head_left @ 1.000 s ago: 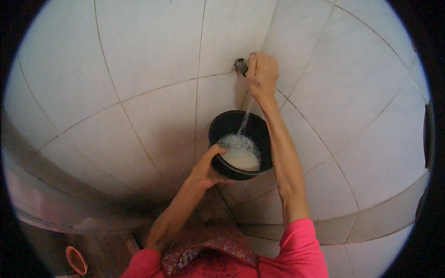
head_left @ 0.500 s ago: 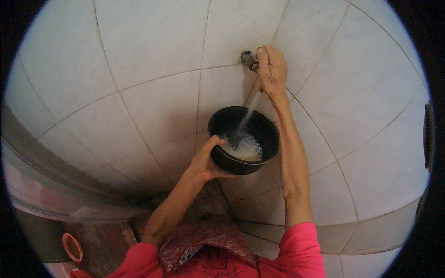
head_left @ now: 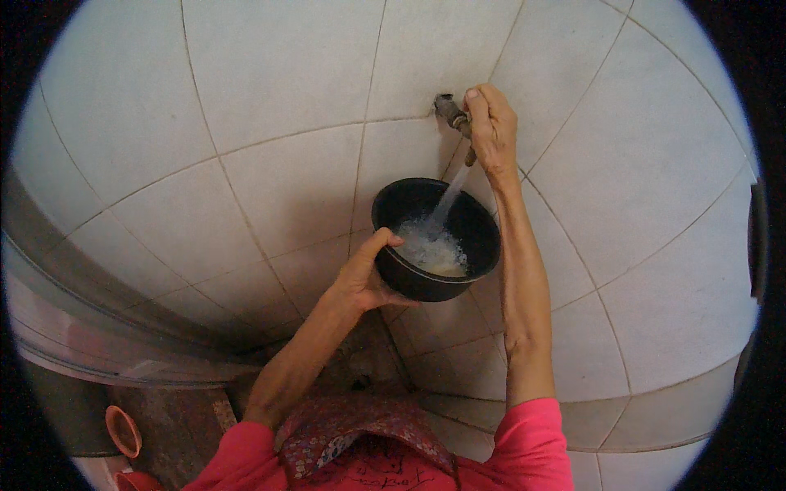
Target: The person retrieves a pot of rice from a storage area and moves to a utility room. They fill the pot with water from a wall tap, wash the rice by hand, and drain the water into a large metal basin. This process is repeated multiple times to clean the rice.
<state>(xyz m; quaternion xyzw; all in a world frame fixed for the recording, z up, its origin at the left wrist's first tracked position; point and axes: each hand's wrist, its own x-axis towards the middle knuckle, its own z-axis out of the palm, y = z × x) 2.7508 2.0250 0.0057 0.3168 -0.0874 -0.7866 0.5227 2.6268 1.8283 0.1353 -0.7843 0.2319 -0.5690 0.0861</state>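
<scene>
Watching, I see my left hand (head_left: 364, 274), fingers clamped on the bowl (head_left: 430, 285) under the far tap (head_left: 451, 113). My right hand (head_left: 494, 135) has its fingers curled on the tap. Water (head_left: 449, 198) runs in.

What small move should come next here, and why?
Perhaps the right hand should turn the tap down a little: that hand is at the tap, water is pouring in a thick stream and churning in the black bowl, and only the left hand supports it.
</scene>
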